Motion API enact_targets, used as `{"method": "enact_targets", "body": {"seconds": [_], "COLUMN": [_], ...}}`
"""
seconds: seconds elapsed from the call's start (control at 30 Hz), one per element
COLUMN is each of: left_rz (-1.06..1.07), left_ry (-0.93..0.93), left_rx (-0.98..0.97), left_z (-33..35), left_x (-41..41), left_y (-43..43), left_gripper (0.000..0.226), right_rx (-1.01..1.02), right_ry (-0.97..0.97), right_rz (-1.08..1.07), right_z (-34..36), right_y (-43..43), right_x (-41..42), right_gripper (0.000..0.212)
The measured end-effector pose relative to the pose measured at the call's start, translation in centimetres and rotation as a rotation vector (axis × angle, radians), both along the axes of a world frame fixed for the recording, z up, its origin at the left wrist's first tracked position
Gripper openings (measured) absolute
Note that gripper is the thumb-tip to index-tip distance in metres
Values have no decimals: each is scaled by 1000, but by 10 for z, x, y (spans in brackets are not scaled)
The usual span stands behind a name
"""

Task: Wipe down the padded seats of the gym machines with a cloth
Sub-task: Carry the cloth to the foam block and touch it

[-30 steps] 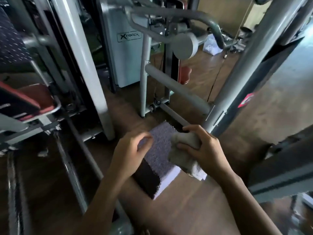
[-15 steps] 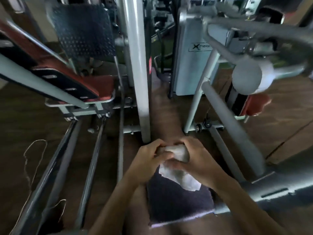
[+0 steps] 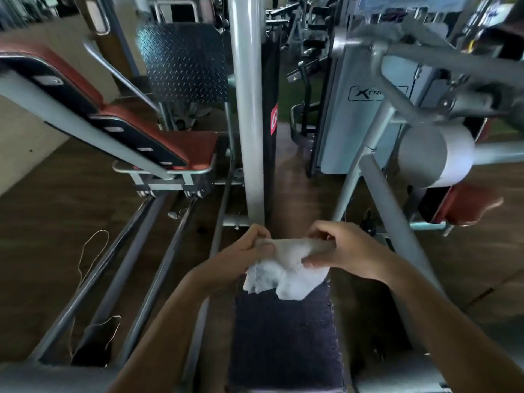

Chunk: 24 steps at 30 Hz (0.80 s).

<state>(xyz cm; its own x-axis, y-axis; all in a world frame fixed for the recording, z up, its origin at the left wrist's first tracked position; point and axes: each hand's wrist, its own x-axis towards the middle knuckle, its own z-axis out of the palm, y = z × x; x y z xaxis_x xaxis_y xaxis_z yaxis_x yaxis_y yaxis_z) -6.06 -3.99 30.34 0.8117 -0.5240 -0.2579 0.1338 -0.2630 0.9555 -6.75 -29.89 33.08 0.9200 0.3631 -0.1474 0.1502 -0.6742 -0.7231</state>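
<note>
cloth (image 3: 286, 268): soft, light, limp; hangs slack between grips.
left hand (image 3: 243, 251): fingers pinching one top edge.
right hand (image 3: 344, 248): fingers pinching the other.

Both bare forearms reached forward from the lower frame, the left hand (image 3: 243, 251) and right hand (image 3: 344, 248) level and near each other, fingers curled and pinched on a white cloth (image 3: 283, 268) stretched between them.

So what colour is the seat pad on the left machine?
Reddish-brown seat pad, black trim; head view.
</note>
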Motion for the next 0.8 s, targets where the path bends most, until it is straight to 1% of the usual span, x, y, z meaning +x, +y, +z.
{"method": "enact_targets", "body": {"seconds": [0.07,0.1,0.17,0.23,0.3,0.33,0.43,0.5,0.57,0.63,0.67,0.73,0.8], "left_rz": [-15,1,70,139,173,186,234,258,212,59,-15,-78,8], "left_ry": [135,152,92,43,41,46,36,119,306,491,545,546,452], "left_rx": [-37,-32,20,17,-75,-115,-138,-118,-78,-28,2,43,-14], "left_z": [-3,-6,-14,-22,-30,-34,-40,-45,-54,-64,-68,-79,-93], "left_x": [2,3,5,3,-2,-5,-15,-18,-19,-22,-25,-30,-32], "left_y": [0,0,0,3,8,10,11,12,13,14,13,9,6], "left_gripper": [24,27,39,50,49,49,54,55,58,54,48,36,31], "right_rx": [33,59,127,177,193,194,223,276,317,346,359,357,294], "right_ry": [-39,-52,-79,-125,-148,-126,-57,-42,-35,-13,-4,18,38], "right_rz": [-25,-38,-73,-115,-147,-152,-177,-214,-229,-213,-200,-176,-188], "right_z": [-5,-8,-12,-19,-27,-32,-45,-55,-68,-86,-94,-109,-122], "right_y": [6,10,17,22,24,23,25,30,35,38,40,41,38], "right_x": [-3,-6,-12,-19,-25,-29,-40,-46,-50,-54,-56,-60,-62], "right_gripper": [37,38,39,37,34,33,33,34,38,40,41,44,48]}}
